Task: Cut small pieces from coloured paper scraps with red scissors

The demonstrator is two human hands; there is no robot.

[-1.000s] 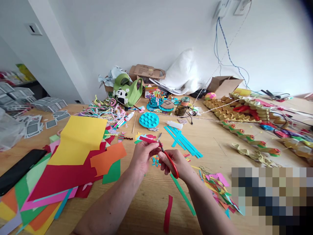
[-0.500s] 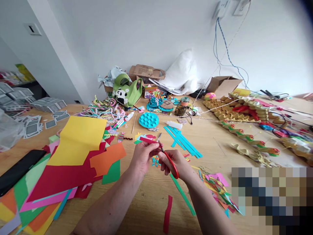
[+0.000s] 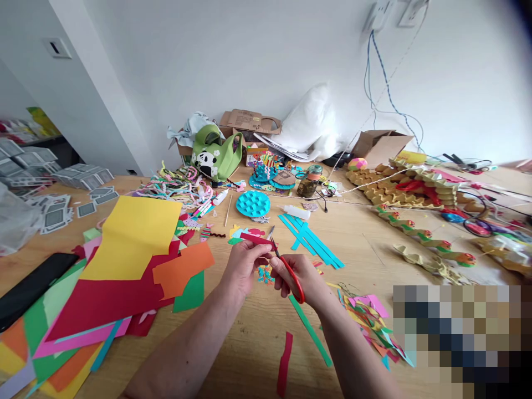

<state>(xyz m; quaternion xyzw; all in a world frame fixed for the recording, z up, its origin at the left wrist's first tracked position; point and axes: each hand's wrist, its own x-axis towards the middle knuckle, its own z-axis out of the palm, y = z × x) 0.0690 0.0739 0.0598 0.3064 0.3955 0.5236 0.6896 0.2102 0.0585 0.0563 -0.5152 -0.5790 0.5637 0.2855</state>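
Between the fingers of my left hand [image 3: 245, 266] is a strip of red paper [image 3: 254, 239], held over the table. My right hand [image 3: 299, 277] grips scissors [image 3: 297, 288] with red-orange handles; their blades are at the right end of the strip. Small blue and orange paper snippets [image 3: 264, 274] lie on the table behind and below my hands. Nearer to me, a second red strip [image 3: 285, 363] and a long green strip [image 3: 311, 332] lie flat on the wood.
Coloured paper sheets [image 3: 133, 238] and a black phone [image 3: 37, 285] lie at left. Ahead are a blue bumpy disc [image 3: 252, 204], blue strips [image 3: 316, 244] and a white bottle [image 3: 296, 211]. Paper scraps [image 3: 374, 321] and egg cartons [image 3: 399, 188] are at right.
The red strip and the scissor blades have shifted slightly to the right against each other. Both hands stay in nearly the same place.
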